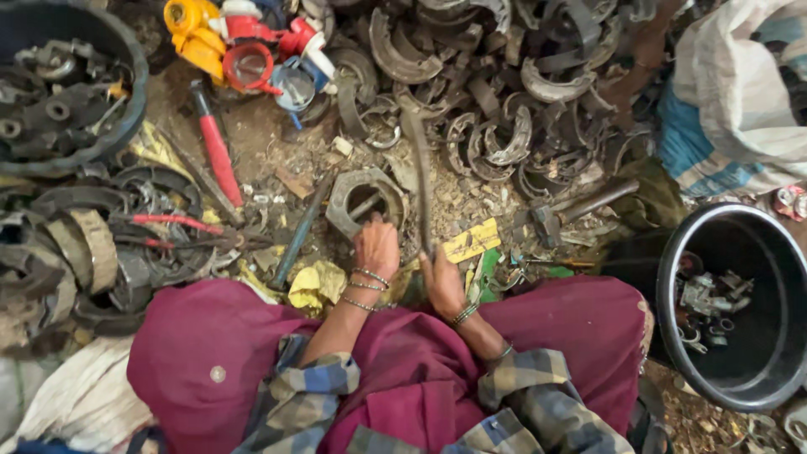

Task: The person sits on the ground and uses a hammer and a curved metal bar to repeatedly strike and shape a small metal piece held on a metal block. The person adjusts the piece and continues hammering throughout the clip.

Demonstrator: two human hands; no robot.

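The left hand [377, 246] reaches forward from a checked blue and grey sleeve, wrist ringed with thin metal bangles, its back turned up toward the camera and its fingers curled down onto the near edge of a grey, ring-shaped metal casting with a hexagonal outer rim [363, 200]; the fingertips themselves are hidden under the knuckles, so whether they pinch the rim or merely press on it cannot be told; the casting lies on the dirt floor directly ahead of the knees, with a thin bar crossing its open centre; the right hand [440, 282], also bangled at the wrist, is closed in a fist around the lower end of a long, thin, dark metal rod [419, 181], which rises away from the person and passes just to the right of the casting, its upper end reaching into a heap of curved, rusty brake-shoe pieces [496, 109]; both forearms slope inward over a lap draped in maroon cloth [403, 370], the hands near each other but apart; a red-handled tool [216, 147] lies to the left of the casting; a black round tub holding small metal parts [740, 307] stands well to the right; another dark tub of scrap [63, 92] sits at the upper left; a yellow scrap of card [472, 241] lies just beside the right hand.
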